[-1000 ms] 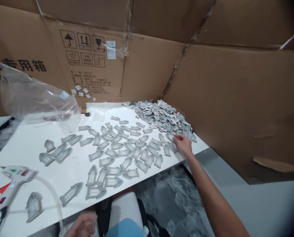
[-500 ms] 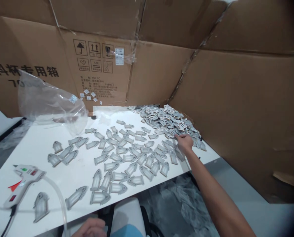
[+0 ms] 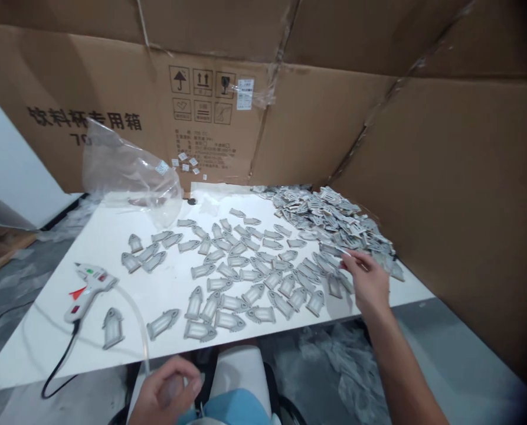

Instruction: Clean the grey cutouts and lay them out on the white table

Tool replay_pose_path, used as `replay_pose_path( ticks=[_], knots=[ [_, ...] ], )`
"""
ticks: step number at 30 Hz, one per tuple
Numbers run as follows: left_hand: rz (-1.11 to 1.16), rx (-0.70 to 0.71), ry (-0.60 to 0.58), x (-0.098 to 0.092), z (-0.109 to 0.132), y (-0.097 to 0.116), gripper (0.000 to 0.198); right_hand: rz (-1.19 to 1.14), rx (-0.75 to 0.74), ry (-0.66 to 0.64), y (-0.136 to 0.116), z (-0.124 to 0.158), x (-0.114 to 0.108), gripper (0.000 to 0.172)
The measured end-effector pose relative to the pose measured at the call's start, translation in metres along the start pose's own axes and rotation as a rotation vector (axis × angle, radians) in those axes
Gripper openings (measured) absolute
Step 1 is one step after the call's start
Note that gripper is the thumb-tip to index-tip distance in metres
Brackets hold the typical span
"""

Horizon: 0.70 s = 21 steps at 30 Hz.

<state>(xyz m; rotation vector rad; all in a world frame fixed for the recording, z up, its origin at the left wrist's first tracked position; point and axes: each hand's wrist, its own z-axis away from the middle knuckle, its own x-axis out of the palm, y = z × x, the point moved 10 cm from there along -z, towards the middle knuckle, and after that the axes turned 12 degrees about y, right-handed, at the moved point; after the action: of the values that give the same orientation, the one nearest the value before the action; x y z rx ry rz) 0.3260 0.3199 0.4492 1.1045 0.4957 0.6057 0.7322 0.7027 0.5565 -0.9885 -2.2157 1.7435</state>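
At the desk (image 3: 170,295)'s right edge, my open right grip (image 3: 367,280) nears the grey moulded pieces (image 3: 334,218), calling for a pinch next; my curled left grip (image 3: 166,392) may hold something, I cannot tell.

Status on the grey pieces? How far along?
Looks partway. Done: dozens of spread-out grey pieces lie singly in loose rows on the white table. In hand: the right hand is at the near edge of the heap of pieces, fingertips among them; the left hand is down by the lap, and I can't tell if it holds anything. Left: that heap, still piled in the far corner.
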Motion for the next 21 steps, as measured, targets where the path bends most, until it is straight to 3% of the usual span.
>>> replay_pose_path(
  ticks=[2,5,8,11,15,21],
  knots=[
    [0.05,-0.066,-0.001,-0.001,-0.002,-0.002,0.061,-0.12,0.035,-0.073,-0.013,0.053,-0.007,0.041],
    [0.085,-0.135,0.004,-0.002,-0.002,-0.003,0.063,-0.214,0.234,-0.293,-0.019,0.142,-0.005,0.051],
    [0.08,-0.11,0.051,-0.006,0.002,0.004,0.059,-0.25,0.358,-0.507,-0.03,0.225,0.004,0.043],
    [0.046,-0.029,0.099,-0.011,0.009,0.016,0.051,-0.278,0.451,-0.684,-0.038,0.289,0.017,0.039],
    [-0.085,0.072,0.049,-0.004,0.019,0.028,0.04,-0.375,0.52,-0.822,-0.045,0.339,0.031,0.039],
    [-0.208,0.108,-0.027,0.008,0.024,0.032,0.035,-0.391,0.549,-0.861,-0.049,0.359,0.034,0.041]
  ],
)
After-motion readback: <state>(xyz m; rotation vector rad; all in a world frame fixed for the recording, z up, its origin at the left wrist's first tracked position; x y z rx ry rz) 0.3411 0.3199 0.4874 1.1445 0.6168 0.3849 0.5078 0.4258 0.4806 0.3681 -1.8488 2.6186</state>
